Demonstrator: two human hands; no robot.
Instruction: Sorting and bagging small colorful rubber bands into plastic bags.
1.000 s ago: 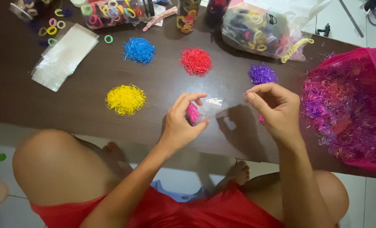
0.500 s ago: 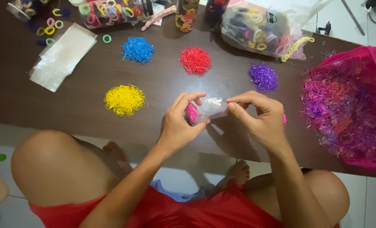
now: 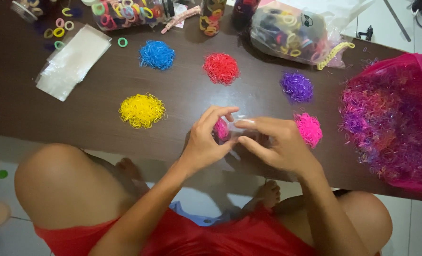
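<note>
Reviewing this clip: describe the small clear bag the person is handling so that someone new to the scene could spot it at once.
Start at the dark brown table and go to its near edge, where the left hand and right hand meet. The small clear bag is pinched between them, with pink bands inside. Unlike the stack of flat empty bags far left, it is held up and partly filled.

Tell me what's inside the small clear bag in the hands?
Pink rubber bands show through the clear bag between the left hand and right hand. The fingers cover the rest.
</note>
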